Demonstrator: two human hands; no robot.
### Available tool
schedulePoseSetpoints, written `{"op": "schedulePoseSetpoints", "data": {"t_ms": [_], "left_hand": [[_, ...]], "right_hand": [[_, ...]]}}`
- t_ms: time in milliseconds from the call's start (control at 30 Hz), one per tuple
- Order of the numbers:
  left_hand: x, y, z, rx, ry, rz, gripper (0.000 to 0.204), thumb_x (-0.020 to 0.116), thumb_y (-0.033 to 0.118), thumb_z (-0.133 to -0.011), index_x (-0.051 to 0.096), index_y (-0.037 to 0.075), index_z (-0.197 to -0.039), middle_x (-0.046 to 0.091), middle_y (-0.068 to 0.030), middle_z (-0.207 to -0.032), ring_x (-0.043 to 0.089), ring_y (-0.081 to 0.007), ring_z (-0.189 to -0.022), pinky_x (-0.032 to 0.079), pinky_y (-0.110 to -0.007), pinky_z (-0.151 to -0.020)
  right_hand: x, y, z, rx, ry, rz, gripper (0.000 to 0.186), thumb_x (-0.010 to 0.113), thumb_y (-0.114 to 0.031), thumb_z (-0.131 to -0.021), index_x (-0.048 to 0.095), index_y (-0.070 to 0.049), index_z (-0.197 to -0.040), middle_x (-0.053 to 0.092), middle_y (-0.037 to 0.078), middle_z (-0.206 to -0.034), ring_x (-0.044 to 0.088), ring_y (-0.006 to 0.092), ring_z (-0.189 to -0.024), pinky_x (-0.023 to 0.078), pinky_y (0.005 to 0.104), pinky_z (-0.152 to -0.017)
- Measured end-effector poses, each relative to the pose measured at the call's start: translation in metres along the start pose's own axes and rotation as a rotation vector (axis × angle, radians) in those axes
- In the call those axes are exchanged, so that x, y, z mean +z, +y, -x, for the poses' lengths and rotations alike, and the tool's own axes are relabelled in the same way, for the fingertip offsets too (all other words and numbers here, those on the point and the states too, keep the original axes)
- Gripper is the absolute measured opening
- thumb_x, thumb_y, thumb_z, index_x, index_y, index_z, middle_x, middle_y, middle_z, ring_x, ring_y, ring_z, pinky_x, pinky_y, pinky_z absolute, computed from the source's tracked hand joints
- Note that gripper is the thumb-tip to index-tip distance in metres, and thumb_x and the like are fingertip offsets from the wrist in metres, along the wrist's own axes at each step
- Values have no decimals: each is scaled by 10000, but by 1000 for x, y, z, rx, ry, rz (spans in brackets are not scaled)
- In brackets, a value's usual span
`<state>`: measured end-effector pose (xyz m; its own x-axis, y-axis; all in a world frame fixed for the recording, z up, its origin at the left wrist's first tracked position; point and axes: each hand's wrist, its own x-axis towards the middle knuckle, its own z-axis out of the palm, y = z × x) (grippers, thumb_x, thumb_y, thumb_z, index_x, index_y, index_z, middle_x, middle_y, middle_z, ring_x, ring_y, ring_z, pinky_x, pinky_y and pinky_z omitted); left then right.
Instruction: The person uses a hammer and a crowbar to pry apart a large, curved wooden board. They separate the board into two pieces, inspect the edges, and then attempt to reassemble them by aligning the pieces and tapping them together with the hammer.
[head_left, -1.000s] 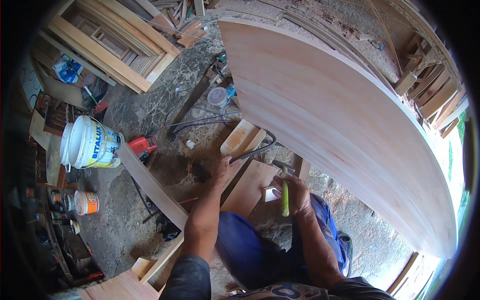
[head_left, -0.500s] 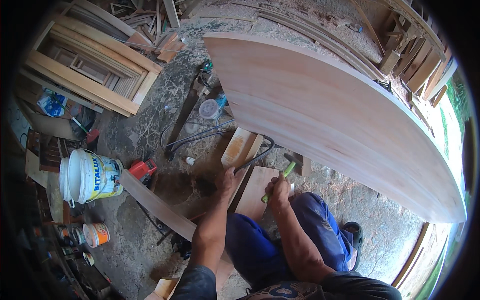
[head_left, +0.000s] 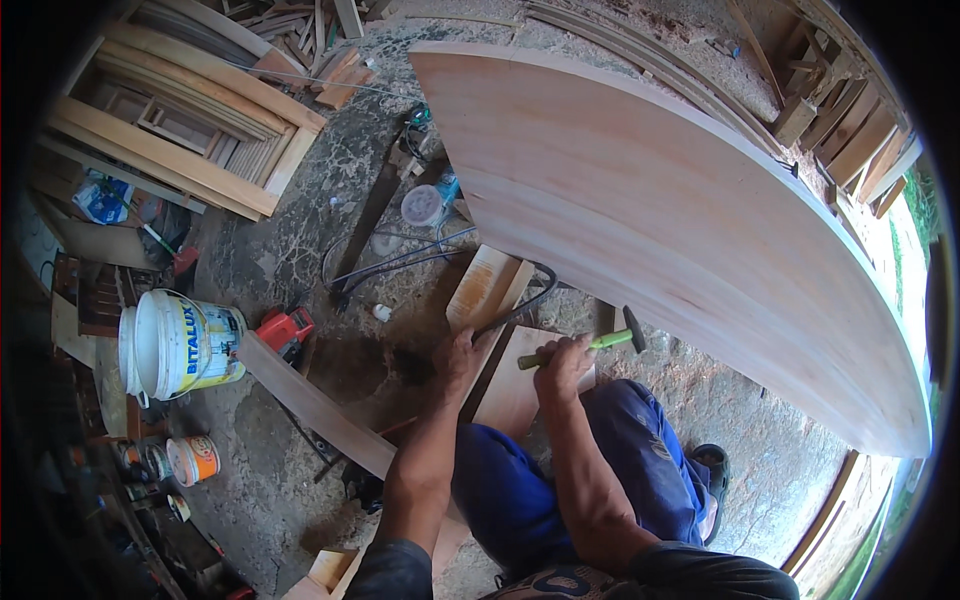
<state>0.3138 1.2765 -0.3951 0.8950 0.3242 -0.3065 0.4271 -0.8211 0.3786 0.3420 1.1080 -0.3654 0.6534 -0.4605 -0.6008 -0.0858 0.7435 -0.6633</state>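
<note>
**Apprentice:** Hammer [head_left: 590,343] first, how is it held?

**Carpenter:** Right hand [head_left: 562,366] is wrapped tight round the green handle, near its end, head raised to the right above the small board [head_left: 522,385]. That end grip looks sound to me: it lets the weight of the head do the work.

**Apprentice:** And the other hand?

**Carpenter:** Left hand [head_left: 456,358] is pressed down at the small board's left edge, by the dark strip lying there. Whether its fingers are pinching a nail or just lying flat, I cannot tell; it is too small to see.

**Apprentice:** Where does the board sit?

**Carpenter:** On the concrete floor [head_left: 330,200], just in front of the knees in blue trousers [head_left: 630,460], with a second short board [head_left: 487,287] touching its far edge. The big curved panel [head_left: 680,220] stands just beyond, to the right.

**Apprentice:** So how to strike well?

**Carpenter:** I'd say short taps first, wrist loose, face square to the work, holding fingers low and clear. Keep the board pinned so it doesn't skate on that gritty floor. Mind the black cable [head_left: 400,262] looping near the far board, and the long plank [head_left: 315,405] by the left elbow. The white bucket [head_left: 180,345] is well apart, no bother.
</note>
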Motion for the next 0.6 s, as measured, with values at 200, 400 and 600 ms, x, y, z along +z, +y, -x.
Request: {"op": "schedulePoseSetpoints", "data": {"t_ms": [200, 400, 600], "left_hand": [[1, 4, -3, -28, -12, 18, 523, 585, 581, -881, 687, 88, -1025, 701, -191, -998, 655, -405, -981, 521, -459, -844], [20, -15, -14, 10, 50, 88, 554, 591, 572, -883, 689, 60, -1070, 696, -214, -1008, 657, -403, -995, 524, -445, -847], [25, -17, -10, 35, 53, 107, 550, 586, 565, -892, 690, 59, -1080, 696, -213, -1014, 664, -399, -983, 531, -431, -842]], "right_hand": [[14, -15, 2, 313, -268, 281, 208, 434, -320, -1038, 369, -134, -972, 376, -8, -586, 389, 130, -409, 385, 310, -357], [-10, 6, -3, 396, -154, 221, 233, 445, -298, -1027, 420, -133, -865, 396, -14, -600, 404, 127, -449, 408, 304, -406], [-14, 1, -4, 76, 42, 81, 216, 484, -326, -1021, 394, -139, -959, 389, -23, -560, 391, 121, -408, 398, 299, -360]]}}
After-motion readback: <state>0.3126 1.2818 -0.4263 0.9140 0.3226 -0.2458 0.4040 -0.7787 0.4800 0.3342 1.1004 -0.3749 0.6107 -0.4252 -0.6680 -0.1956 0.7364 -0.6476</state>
